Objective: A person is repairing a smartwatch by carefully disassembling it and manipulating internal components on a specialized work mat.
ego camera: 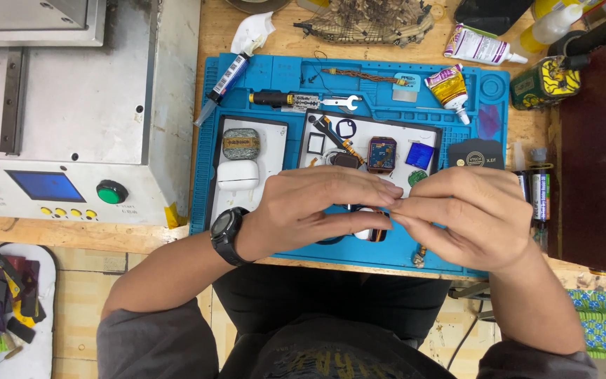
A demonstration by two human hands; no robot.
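My left hand (317,210), with a black wristwatch (224,235) on its wrist, meets my right hand (468,214) over the front of a blue work mat (275,77). Their fingertips touch near the middle, pinching something too small to make out. A small rounded device (372,233) with a dark band shows just under the left fingers. Behind the hands on a white tray (429,137) lie a square watch body (381,154), a blue square part (420,156), thin black frames (345,128) and a screwdriver (332,133).
On the mat's left tray rest a grey pouch (240,143) and a white earbud case (238,175). A small wrench (341,103), glue tubes (450,90) and bottles (482,45) lie at the back. A metal machine (71,112) with buttons stands left, a dark red box (597,154) right.
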